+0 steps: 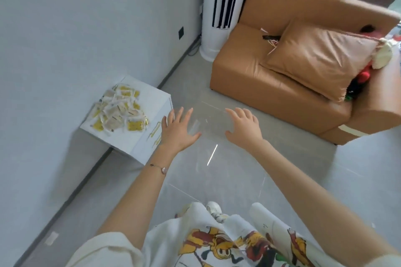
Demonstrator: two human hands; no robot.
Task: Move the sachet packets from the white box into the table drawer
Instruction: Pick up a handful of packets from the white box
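Item: left hand (179, 129), reaching forward on an outstretched bare arm, back of the hand up, fingers straight and spread, holding nothing; in the view it overlaps the near right edge of the white box, and contact with the box cannot be told. Item: right hand (244, 127), level with the left and just beside it, palm down over the floor, fingers spread and slightly bent, holding nothing. Item: white box (154, 98), standing on the floor against the wall, with yellow lettering on its right side. Item: sachet packets (119, 110), a loose overlapping heap in yellow and pale cream, on the left part of the box's top, apart from both hands; the frame is too blurred to count them or to tell whether the top is a closed lid or a shallow opening. Item: bracelet (159, 168), a thin chain with a pale pink bead, on the left wrist. Item: floor (238, 169), glossy light grey tile. Item: wall (65, 28), pale grey, with a dark socket (181, 32). Item: tower fan unit (217, 17), white with dark vertical slots, upright in the corner. Item: sofa (249, 76), tan, just right of the unit, with a matching cushion (321, 56) lying tilted on its seat. Item: white printed shirt (227, 240), along the bottom edge.
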